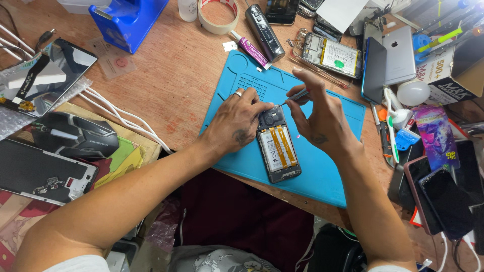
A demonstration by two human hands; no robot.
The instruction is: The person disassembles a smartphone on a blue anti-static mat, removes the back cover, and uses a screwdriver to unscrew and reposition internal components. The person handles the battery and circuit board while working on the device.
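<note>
Head view: one camera looking down at both hands over a wooden worktop point(171, 70)

Opened phone point(278, 147): lies back-cover off on the blue mat point(322, 171), near the mat's middle; battery with orange strips showing; top end towards the hands

Left hand point(236, 123): rests on the mat, its fingers pressed against the phone's upper left edge; grip closed on the phone's side; a ring on one finger

Right hand point(318, 113): above the phone's upper right; grip pinched on a thin screwdriver point(295, 96); its tip points at the phone's top corner

Around the mat: roll of tape point(218, 16) and blue tape dispenser point(128, 17) at the far edge; black mouse point(75, 135) at left; other phones point(385, 63) and a white bulb point(413, 92) at right
</note>
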